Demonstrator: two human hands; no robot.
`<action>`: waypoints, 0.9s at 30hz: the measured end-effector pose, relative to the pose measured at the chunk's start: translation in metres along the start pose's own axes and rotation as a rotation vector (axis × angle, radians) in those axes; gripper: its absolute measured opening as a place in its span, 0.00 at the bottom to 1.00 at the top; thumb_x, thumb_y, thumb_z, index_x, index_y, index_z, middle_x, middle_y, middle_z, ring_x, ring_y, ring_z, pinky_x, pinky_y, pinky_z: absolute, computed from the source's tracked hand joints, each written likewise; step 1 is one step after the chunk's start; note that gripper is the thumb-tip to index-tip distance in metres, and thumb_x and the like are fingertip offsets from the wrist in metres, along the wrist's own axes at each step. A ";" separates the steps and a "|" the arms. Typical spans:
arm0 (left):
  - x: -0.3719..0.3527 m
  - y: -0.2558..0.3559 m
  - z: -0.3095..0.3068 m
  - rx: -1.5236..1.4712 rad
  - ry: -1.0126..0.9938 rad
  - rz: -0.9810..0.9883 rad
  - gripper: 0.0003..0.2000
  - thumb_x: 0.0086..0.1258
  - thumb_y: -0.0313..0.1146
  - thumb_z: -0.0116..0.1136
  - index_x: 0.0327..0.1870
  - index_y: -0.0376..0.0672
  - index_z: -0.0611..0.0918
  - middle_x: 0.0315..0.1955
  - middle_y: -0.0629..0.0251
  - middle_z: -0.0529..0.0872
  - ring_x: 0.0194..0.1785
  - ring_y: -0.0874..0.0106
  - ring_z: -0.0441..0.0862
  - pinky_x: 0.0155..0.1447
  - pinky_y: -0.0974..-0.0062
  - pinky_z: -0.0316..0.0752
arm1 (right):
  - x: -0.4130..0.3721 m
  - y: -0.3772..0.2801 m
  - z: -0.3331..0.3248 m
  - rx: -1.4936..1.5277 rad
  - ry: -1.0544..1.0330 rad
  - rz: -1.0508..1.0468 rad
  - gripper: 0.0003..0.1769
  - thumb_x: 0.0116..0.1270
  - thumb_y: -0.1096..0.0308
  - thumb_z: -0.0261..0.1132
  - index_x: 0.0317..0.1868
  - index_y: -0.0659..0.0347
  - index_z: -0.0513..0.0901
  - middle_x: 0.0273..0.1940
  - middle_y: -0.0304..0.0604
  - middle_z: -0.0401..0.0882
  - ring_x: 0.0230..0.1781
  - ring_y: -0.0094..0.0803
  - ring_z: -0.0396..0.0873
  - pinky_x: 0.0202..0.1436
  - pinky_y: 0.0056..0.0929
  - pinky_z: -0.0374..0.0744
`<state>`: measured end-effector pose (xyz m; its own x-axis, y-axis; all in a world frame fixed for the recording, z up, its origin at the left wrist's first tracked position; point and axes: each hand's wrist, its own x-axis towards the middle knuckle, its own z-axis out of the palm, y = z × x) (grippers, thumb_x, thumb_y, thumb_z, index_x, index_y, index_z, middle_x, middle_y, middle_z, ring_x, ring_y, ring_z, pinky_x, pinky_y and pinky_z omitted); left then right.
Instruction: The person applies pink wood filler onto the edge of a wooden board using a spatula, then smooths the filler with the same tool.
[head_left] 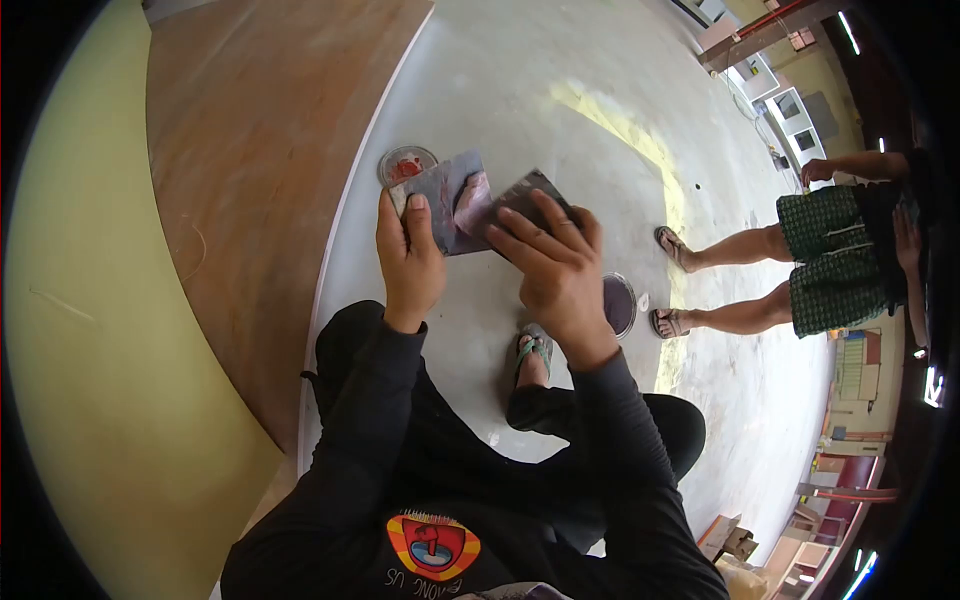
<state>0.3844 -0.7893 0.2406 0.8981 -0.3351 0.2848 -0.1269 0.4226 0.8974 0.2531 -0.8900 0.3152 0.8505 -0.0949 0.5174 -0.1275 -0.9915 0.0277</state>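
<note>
My left hand (412,262) grips the edge of a flat grey plate (436,190), thumb on top. A lump of pinkish paste (470,203) lies on the plate's face. In my right hand (555,262) is a dark, square, flat spreader (520,192), fingers spread over its upper face. The spreader's lower edge meets the paste near the plate's right side. Just beyond the plate's upper left corner sits a round, shallow dish (407,162) with red paste in it. My right wrist is close to a round dark container (618,305) on the floor.
To the left stand a brown board (250,130) and a curved yellowish panel (110,300). Another person (830,250) in sandals and patterned shorts stands on the right, near a yellow floor streak (640,140). My sandalled foot (534,350) is below my hands. Cardboard boxes (738,543) lie lower right.
</note>
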 end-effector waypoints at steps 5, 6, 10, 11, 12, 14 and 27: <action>-0.005 0.000 0.002 0.078 -0.059 -0.020 0.13 0.81 0.35 0.44 0.55 0.34 0.75 0.47 0.62 0.82 0.48 0.76 0.77 0.55 0.76 0.72 | 0.004 0.010 0.016 0.076 0.004 0.060 0.25 0.52 0.82 0.60 0.48 0.50 0.88 0.55 0.36 0.85 0.63 0.45 0.76 0.62 0.48 0.68; -0.001 -0.002 0.002 0.075 -0.052 -0.013 0.13 0.81 0.35 0.44 0.55 0.34 0.75 0.47 0.62 0.82 0.48 0.76 0.77 0.55 0.76 0.72 | 0.006 0.016 0.007 0.100 -0.045 0.040 0.29 0.51 0.84 0.60 0.53 0.50 0.86 0.58 0.39 0.83 0.64 0.49 0.75 0.63 0.49 0.68; -0.003 -0.004 0.003 -0.401 -0.050 -0.306 0.13 0.80 0.35 0.47 0.56 0.36 0.75 0.50 0.62 0.82 0.51 0.73 0.80 0.57 0.72 0.75 | 0.002 0.014 0.018 0.300 -0.025 -0.012 0.36 0.51 0.89 0.56 0.60 0.51 0.83 0.63 0.44 0.79 0.66 0.58 0.71 0.69 0.49 0.70; 0.000 -0.001 0.006 -0.635 -0.024 -0.396 0.13 0.80 0.35 0.48 0.57 0.37 0.75 0.51 0.63 0.82 0.52 0.73 0.80 0.58 0.71 0.76 | -0.004 0.017 0.025 0.294 -0.019 -0.016 0.36 0.51 0.89 0.56 0.60 0.51 0.83 0.63 0.44 0.79 0.66 0.58 0.71 0.69 0.49 0.70; 0.002 0.002 0.006 -0.637 -0.022 -0.392 0.13 0.80 0.35 0.48 0.57 0.37 0.75 0.51 0.63 0.82 0.52 0.73 0.80 0.58 0.71 0.76 | -0.010 0.016 0.029 0.369 0.000 0.077 0.36 0.52 0.89 0.56 0.60 0.51 0.83 0.63 0.44 0.79 0.67 0.58 0.71 0.70 0.47 0.70; 0.002 0.005 0.005 -0.638 0.050 -0.401 0.13 0.81 0.36 0.47 0.56 0.37 0.74 0.49 0.66 0.81 0.47 0.77 0.77 0.55 0.77 0.73 | -0.020 0.022 0.031 0.408 -0.023 0.172 0.34 0.55 0.94 0.52 0.61 0.61 0.81 0.63 0.52 0.77 0.70 0.54 0.70 0.69 0.41 0.72; 0.001 -0.004 0.002 0.005 0.075 0.095 0.13 0.82 0.35 0.42 0.57 0.35 0.71 0.47 0.63 0.76 0.48 0.76 0.71 0.56 0.78 0.67 | -0.014 -0.038 0.036 1.562 0.509 1.232 0.14 0.69 0.73 0.56 0.52 0.71 0.75 0.41 0.50 0.81 0.30 0.40 0.84 0.22 0.38 0.84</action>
<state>0.3854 -0.7927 0.2383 0.9109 -0.2292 0.3431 -0.2154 0.4450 0.8693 0.2648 -0.8537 0.2766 0.4515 -0.8772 -0.1635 0.2855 0.3156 -0.9049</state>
